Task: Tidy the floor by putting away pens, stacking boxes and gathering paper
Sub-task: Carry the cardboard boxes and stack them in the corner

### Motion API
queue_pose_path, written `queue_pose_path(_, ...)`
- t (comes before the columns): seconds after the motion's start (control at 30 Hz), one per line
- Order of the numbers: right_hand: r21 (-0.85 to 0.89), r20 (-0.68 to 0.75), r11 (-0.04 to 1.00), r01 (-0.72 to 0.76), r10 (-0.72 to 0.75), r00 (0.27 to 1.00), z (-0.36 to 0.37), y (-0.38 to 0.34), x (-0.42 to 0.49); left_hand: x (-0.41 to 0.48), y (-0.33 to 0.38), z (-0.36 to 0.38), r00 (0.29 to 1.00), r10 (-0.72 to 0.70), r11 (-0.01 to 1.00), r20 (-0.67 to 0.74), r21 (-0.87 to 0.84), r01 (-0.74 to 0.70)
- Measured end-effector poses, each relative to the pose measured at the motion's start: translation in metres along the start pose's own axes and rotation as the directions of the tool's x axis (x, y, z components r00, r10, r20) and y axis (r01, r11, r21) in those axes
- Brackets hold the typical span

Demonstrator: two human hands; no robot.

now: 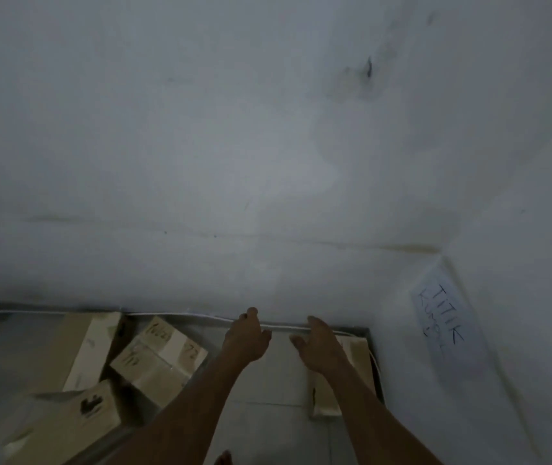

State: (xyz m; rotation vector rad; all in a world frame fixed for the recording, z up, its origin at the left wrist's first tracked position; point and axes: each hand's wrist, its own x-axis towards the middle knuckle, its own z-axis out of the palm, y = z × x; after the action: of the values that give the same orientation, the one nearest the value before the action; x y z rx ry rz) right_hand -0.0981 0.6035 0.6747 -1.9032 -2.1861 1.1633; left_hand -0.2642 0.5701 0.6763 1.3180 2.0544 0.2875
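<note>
Both my arms reach forward over the tiled floor near a white wall. My left hand (pixel 246 337) is open, its fingers spread, and holds nothing. My right hand (pixel 318 345) is open too, hovering above a flat cardboard box (pixel 356 350) that lies in the corner and is partly hidden by my forearm. Left of my hands lie three more cardboard boxes: a small one with "72" written on it (pixel 158 359), a long one (pixel 83 350) behind it, and a near one with a dark stain (pixel 66 424). No pens or loose paper show.
A white wall (pixel 234 162) fills most of the view and meets a side wall at the right. A paper sign with handwriting (pixel 442 320) hangs on that side wall. A white cable (pixel 184 316) runs along the wall's base. My toes (pixel 223 458) show at the bottom.
</note>
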Motion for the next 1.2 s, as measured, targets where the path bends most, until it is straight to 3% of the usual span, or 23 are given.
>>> queue_pose_path(0.3, -0.107, 0.093, 0.979, 0.171, -0.162, 0.983, 0.027, -0.061, -0.024, -0.061, -0.057, -0.039, 0.986, -0.129, 0.991, -0.108, -0.053, 0.124)
queue_pose_path(0.5, -0.149, 0.136, 0.961, 0.232, -0.213, 0.968, 0.061, -0.097, -0.032, -0.081, -0.122, -0.062, 0.979, -0.185, 0.979, -0.088, -0.100, 0.176)
queue_pose_path(0.77, -0.182, 0.141, 0.962, 0.206, -0.182, 0.973, 0.133, -0.162, -0.051, -0.113, -0.236, -0.110, 0.961, -0.272, 0.958, -0.058, -0.109, 0.265)
queue_pose_path(0.93, -0.101, 0.147, 0.978, 0.181, -0.165, 0.975, 0.184, -0.215, -0.061, -0.121, -0.297, -0.140, 0.962, -0.267, 0.955, -0.052, -0.146, 0.258)
queue_pose_path(1.2, -0.092, 0.161, 0.985, 0.148, -0.132, 0.978, 0.219, -0.258, -0.067, -0.117, -0.347, -0.171, 0.963, -0.268, 0.948, -0.015, -0.180, 0.261)
